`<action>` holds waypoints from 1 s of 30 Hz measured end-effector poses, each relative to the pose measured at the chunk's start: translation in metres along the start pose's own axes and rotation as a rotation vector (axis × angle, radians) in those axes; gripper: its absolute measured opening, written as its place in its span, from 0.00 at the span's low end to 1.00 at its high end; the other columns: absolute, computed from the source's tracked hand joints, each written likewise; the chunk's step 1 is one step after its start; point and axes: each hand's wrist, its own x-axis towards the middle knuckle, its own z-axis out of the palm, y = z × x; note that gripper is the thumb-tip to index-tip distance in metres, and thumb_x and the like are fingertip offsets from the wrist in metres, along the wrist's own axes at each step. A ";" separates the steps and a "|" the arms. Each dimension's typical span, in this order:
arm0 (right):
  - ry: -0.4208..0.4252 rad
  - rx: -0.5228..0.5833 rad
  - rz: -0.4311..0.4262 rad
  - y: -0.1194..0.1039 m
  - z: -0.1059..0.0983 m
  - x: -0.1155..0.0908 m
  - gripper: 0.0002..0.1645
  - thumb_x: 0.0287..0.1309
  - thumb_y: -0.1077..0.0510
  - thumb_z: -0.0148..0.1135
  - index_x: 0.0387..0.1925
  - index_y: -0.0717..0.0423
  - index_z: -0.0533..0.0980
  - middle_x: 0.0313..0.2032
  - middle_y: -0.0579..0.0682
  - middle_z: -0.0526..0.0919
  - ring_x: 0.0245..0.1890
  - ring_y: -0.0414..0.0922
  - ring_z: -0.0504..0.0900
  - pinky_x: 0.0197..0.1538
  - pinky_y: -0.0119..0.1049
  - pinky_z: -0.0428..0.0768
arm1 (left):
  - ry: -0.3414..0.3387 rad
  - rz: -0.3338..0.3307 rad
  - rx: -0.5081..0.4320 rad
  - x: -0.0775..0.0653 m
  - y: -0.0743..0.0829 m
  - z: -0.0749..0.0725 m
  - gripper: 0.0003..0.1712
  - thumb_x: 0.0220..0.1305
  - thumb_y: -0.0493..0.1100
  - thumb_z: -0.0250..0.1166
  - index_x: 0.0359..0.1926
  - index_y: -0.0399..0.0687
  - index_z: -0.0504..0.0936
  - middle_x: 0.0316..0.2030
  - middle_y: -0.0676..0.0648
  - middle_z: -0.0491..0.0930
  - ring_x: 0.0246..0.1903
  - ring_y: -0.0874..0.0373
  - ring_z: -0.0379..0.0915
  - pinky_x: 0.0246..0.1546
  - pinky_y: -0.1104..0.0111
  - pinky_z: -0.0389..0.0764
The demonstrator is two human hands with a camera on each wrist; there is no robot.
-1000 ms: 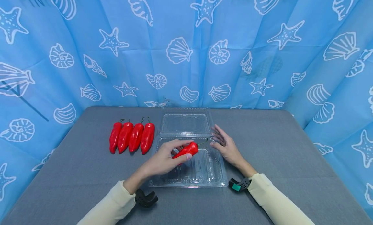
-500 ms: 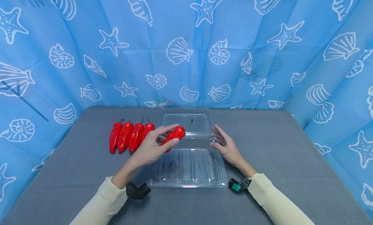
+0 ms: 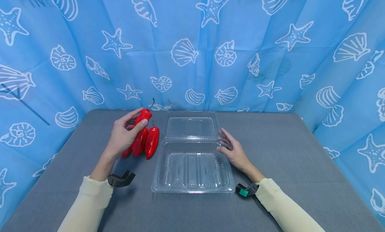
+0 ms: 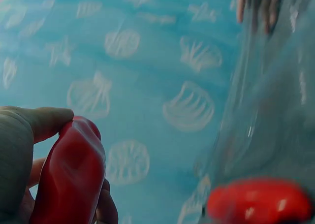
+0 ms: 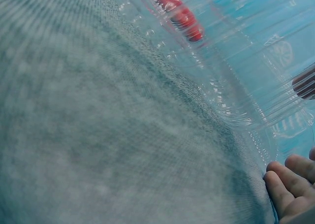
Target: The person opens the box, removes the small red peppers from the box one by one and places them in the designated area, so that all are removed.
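In the head view my left hand (image 3: 123, 133) grips a red pepper (image 3: 143, 116) between thumb and fingers, its green stem pointing up. It is over a row of red peppers on the table; the rightmost pepper (image 3: 152, 142) shows whole, and the others are partly hidden. The held pepper (image 4: 74, 170) is close up in the left wrist view. A clear plastic clamshell box (image 3: 194, 190) lies with its lid (image 3: 192, 127) folded back. My right hand (image 3: 236, 153) rests at the box's right edge near the hinge, fingers extended; its fingertips (image 5: 271, 168) show beside the rim.
Grey cloth (image 3: 285, 158) covers the table. Behind it and at both sides hangs a blue curtain (image 3: 195, 78) printed with shells and starfish. Each wrist wears a dark band (image 3: 121, 179).
My left hand has carried the pepper from over the box to the left and away from me, above the row of peppers. The right hand and the box have stayed put.
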 end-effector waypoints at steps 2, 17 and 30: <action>-0.001 0.007 0.001 0.000 0.000 0.000 0.47 0.63 0.68 0.61 0.76 0.72 0.49 0.73 0.69 0.59 0.70 0.66 0.65 0.70 0.49 0.66 | 0.033 -0.032 0.012 0.001 -0.010 -0.010 0.36 0.69 0.50 0.66 0.75 0.53 0.67 0.61 0.40 0.74 0.55 0.49 0.70 0.44 0.71 0.78; -0.001 0.010 0.000 0.001 0.000 0.000 0.47 0.62 0.69 0.61 0.76 0.72 0.49 0.73 0.70 0.59 0.70 0.66 0.65 0.70 0.48 0.66 | 0.172 -0.340 0.172 -0.003 -0.076 -0.063 0.40 0.71 0.54 0.62 0.77 0.45 0.60 0.67 0.30 0.66 0.61 0.34 0.65 0.40 0.70 0.78; 0.000 0.012 -0.001 0.002 0.000 0.000 0.47 0.62 0.68 0.61 0.76 0.72 0.49 0.73 0.70 0.58 0.70 0.66 0.65 0.70 0.48 0.65 | 0.031 -0.594 0.239 -0.004 -0.102 -0.068 0.46 0.72 0.55 0.60 0.78 0.36 0.51 0.68 0.24 0.57 0.62 0.28 0.59 0.55 0.40 0.76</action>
